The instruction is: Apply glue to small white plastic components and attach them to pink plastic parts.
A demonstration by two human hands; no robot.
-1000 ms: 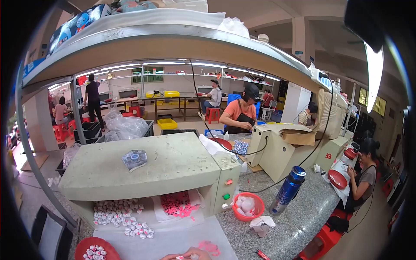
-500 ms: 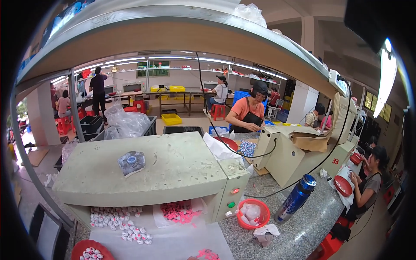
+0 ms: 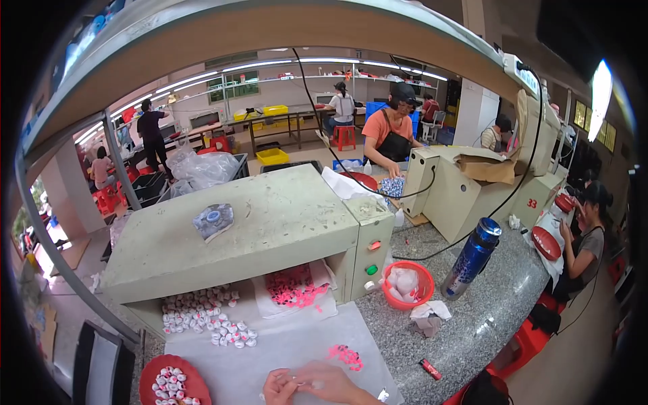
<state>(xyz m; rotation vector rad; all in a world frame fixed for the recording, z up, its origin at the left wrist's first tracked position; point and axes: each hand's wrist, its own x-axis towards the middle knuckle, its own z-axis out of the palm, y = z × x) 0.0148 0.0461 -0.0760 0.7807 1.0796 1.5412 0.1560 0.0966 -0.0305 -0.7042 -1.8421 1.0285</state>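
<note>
At the lower edge, my left hand [image 3: 278, 387] and my right hand [image 3: 332, 383] meet over a white sheet [image 3: 297, 345]. The left fingers are pinched on a small whitish piece, mostly covered by the fingertips. My right hand's fingers are closed too, slightly blurred, and what they hold is hidden. To the right of the hands lies a small heap of pink pieces [image 3: 346, 356]. Left of them, a red dish [image 3: 146, 383] holds white round pieces with pink marks. More such white pieces [image 3: 233, 333] lie on the sheet farther back.
A pale machine [image 3: 290, 209] stands behind the sheet, more pink pieces [image 3: 297, 287] under its opening. To the right are a red bowl [image 3: 429, 287] with a plastic bag, a blue bottle [image 3: 472, 260], a crumpled cloth [image 3: 428, 327] and a red stick [image 3: 430, 369]. Co-workers sit beyond.
The view has tilted down and shifted left, so the scene sits higher and farther right. Both my hands now show fully; before, only a sliver of fingers was at the lower edge.
</note>
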